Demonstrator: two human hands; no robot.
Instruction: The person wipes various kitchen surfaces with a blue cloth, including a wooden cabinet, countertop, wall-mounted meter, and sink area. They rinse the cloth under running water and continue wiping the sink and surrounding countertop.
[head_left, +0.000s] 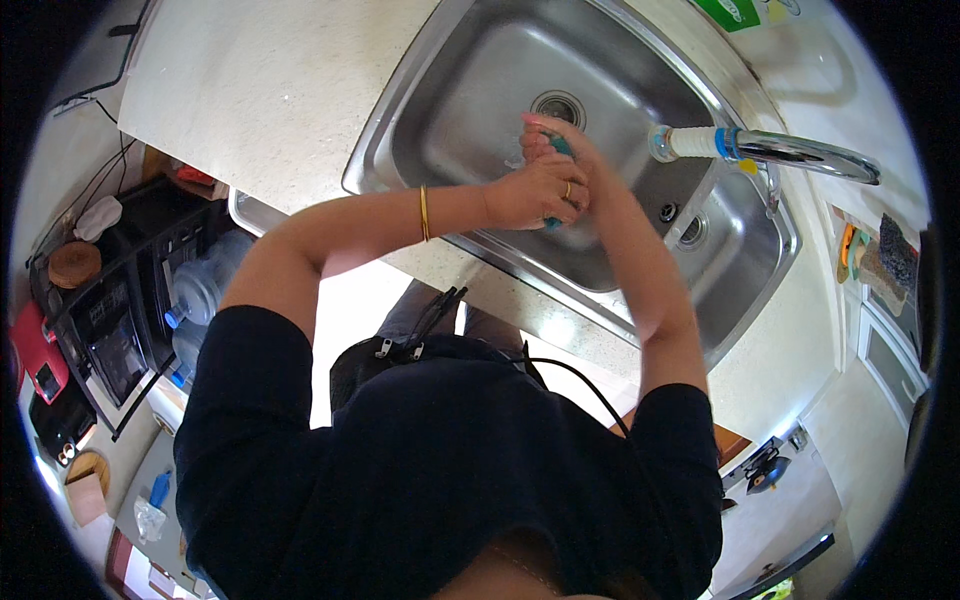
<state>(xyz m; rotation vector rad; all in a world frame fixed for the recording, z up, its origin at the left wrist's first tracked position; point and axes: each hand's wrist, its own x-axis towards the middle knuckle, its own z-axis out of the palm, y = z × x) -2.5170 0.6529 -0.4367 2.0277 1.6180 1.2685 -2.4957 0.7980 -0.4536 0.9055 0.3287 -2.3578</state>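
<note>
My left hand (541, 193), with a gold ring on a finger and a gold bangle on the forearm, is closed around the lower part of a teal cloth or sponge (560, 145). Just above it, my right hand (564, 133) grips the upper part, its fingers curled and its thumb extended. The two hands are close together, over the large bowl of a stainless steel sink (465, 97), near its drain (559, 109). They hide most of the teal item, so its exact kind cannot be told.
A chrome faucet (810, 154) with a white ribbed nozzle reaches over the sink from the right. Beside the large bowl is a smaller one (739, 247). A pale countertop (277, 82) extends left. Large water bottles (199, 292) and a black rack (112, 300) stand lower left.
</note>
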